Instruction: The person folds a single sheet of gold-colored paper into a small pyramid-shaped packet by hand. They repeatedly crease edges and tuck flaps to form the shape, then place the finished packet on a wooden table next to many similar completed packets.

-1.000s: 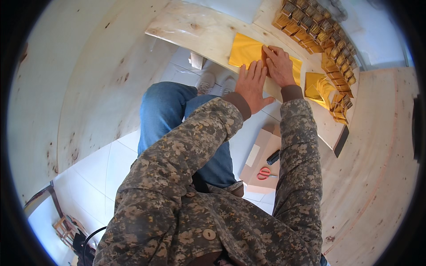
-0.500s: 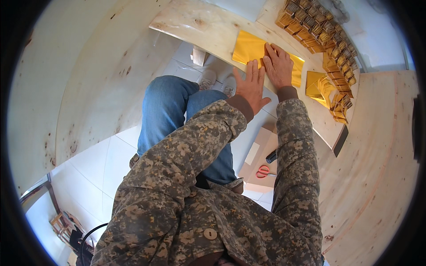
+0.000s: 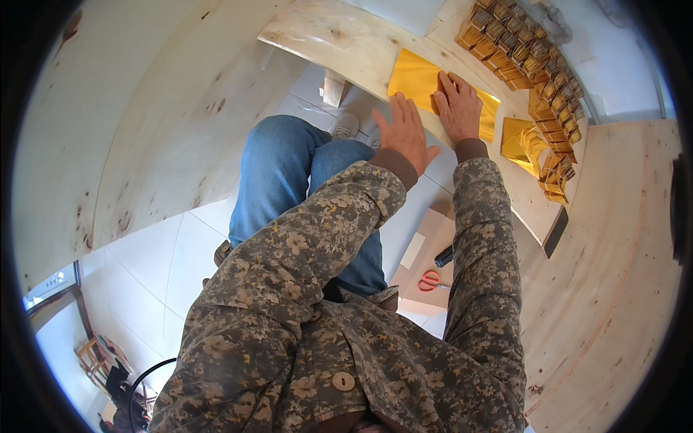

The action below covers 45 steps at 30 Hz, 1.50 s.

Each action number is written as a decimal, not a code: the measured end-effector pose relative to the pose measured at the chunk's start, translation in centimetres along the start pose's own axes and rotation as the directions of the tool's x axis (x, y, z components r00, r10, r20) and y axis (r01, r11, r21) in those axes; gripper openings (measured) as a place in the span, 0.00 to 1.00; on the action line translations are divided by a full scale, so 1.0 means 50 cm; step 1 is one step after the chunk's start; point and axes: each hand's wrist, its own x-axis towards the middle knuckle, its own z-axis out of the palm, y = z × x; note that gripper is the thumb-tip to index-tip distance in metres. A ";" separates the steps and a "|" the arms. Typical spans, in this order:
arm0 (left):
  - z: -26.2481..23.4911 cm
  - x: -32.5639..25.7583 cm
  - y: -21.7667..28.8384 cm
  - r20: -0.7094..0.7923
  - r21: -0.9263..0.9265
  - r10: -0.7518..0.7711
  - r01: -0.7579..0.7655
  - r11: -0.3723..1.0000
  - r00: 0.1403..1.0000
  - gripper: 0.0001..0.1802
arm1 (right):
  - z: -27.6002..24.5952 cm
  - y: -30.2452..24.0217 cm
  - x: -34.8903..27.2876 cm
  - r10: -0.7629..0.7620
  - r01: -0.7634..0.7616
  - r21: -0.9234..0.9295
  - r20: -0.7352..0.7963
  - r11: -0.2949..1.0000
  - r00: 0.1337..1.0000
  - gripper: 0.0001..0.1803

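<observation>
A shiny gold paper sheet point(image 3: 416, 78) lies on a pale wooden board point(image 3: 346, 40) in front of me. My right hand point(image 3: 460, 112) rests on the sheet's right half, fingers stretched out and lying on it. My left hand point(image 3: 406, 136) is open at the near edge, its fingers spread and thumb held apart. Whether its fingertips touch the paper I cannot tell. To the right of the sheet is a flat gold paper piece point(image 3: 517, 141), with loose folded gold strips beside it.
Rows of folded gold paper pieces point(image 3: 543, 72) line the board's far right side. Below, red-handled scissors point(image 3: 431, 281) and a dark cylinder point(image 3: 444, 256) lie on a cardboard box point(image 3: 409, 276). Large wooden panels point(image 3: 159, 108) stand left and right point(image 3: 606, 238).
My left hand has drawn back from the sheet and away from my right hand. The right hand stays on the paper. The whole view has shifted slightly.
</observation>
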 end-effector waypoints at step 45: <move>-0.075 0.263 -0.288 -0.128 -0.317 0.828 -0.813 0.487 0.546 0.24 | -0.053 -0.020 0.006 0.128 -0.120 0.250 -0.017 0.961 0.992 0.26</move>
